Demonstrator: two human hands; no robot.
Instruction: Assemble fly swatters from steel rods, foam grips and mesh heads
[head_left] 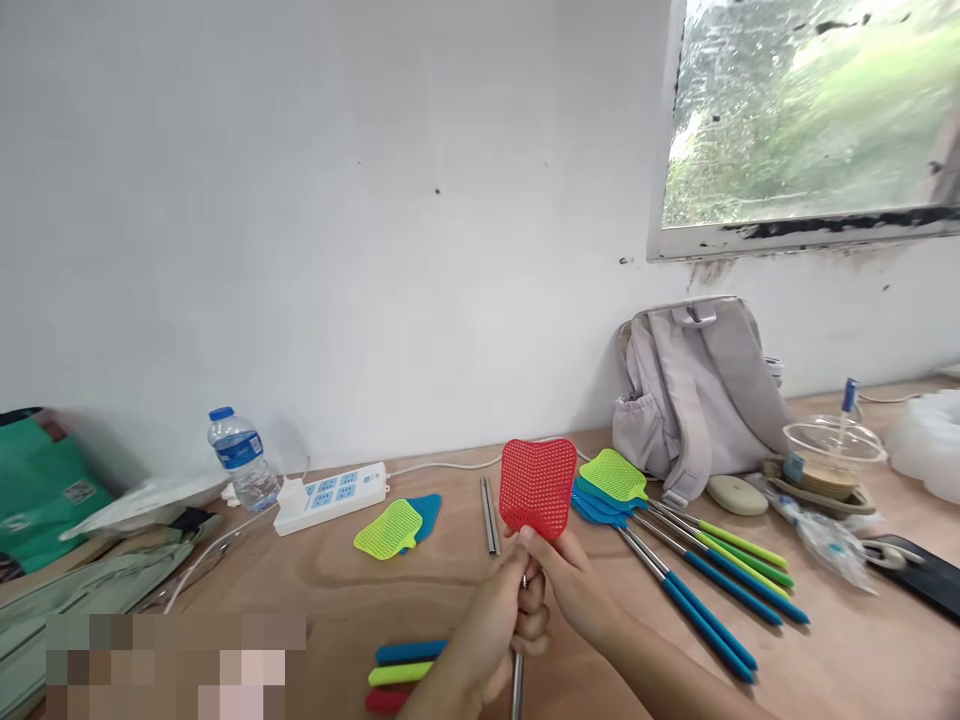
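A red fly swatter head [538, 485] stands upright in front of me. My right hand [570, 580] pinches it at its lower edge. Just below, my left hand [491, 620] is wrapped round a metal rod [517, 685]; fingers hide where rod and head meet. Beyond my hands lie loose metal rods [490, 515]. To their left a yellow-green swatter head [390, 530] overlaps a blue swatter head [429, 515]. Near my left forearm are a blue handle [409, 652], a yellow-green handle [397, 674] and a red handle [384, 698], partly hidden.
Several fly swatters [697, 560] lie fanned at the right. Behind them stand a grey backpack [701, 390] and a plastic cup [825, 465]; a black phone [919, 575] lies far right. A power strip [330, 497] and water bottle [244, 460] are at the left, near a green bag [45, 490].
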